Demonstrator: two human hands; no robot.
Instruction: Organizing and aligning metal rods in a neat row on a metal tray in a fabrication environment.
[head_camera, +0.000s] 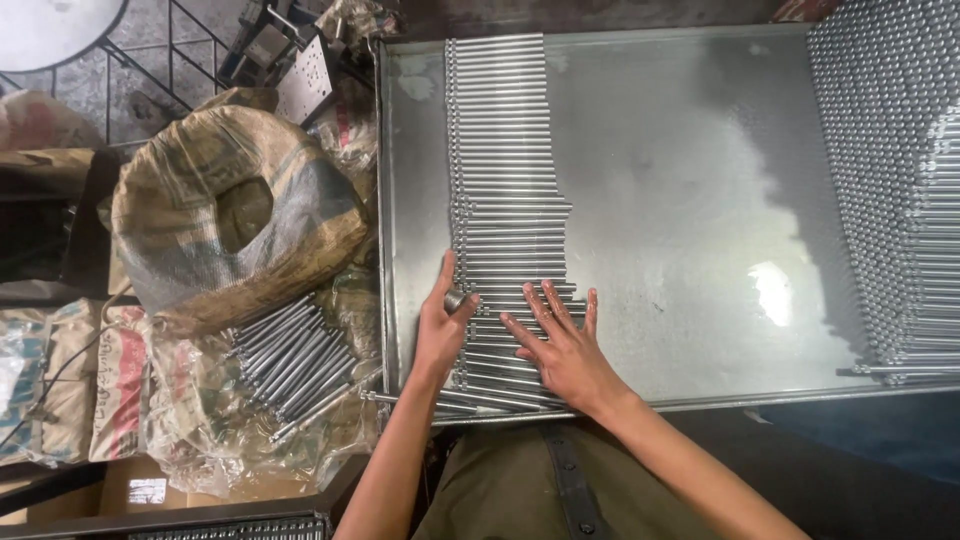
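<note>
On the metal tray (680, 200), steel rods (505, 150) lie side by side, long axes running left to right. Right hand (562, 345) rests flat on them, fingers spread, holding nothing; left hand (445, 320) presses their left ends, fingers loosely open.

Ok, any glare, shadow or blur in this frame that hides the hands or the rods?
Head view: a blown-out glare patch on the metal tray; dark shadow near its upper right; left hand, right hand and rods stay evenly lit and sharp.
</note>
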